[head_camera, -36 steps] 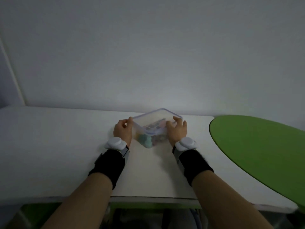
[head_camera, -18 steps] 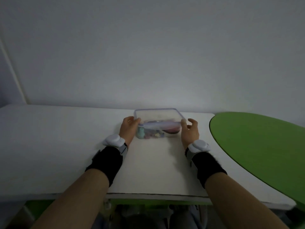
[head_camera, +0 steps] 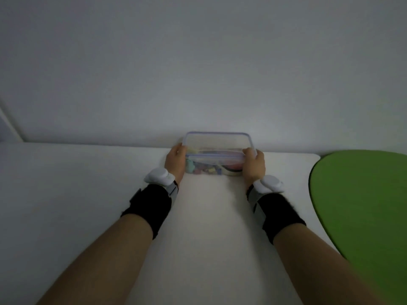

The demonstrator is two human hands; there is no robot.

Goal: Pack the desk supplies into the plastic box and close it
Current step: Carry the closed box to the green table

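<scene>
Two surfaces fill the lower part of the view: a white table (head_camera: 66, 194) on the left and centre, and a green rounded tabletop (head_camera: 363, 205) on the right, just beside it. Behind both stands a plain grey-white wall (head_camera: 198, 62), w/ a pale strip at the far left edge. Light is dim.

Left hand (head_camera: 175, 162) is curled around the left short end of the plastic box (head_camera: 217, 155), thumb on the rim, fingers wrapped on the side. A white device sits on that wrist above a black wrist band (head_camera: 149, 208).

Box is clear w/ a purple-edged lid (head_camera: 218, 142) on top. It rests at the far edge of the white table, close to the wall, approx. centre of view. Its long axis runs left to right, parallel to the wall; long side faces the person. Small coloured things (head_camera: 204, 170) show through the front wall, too blurred to name.

Right hand (head_camera: 254, 165) grips the right short end the same way, thumb on the lid corner.
</scene>
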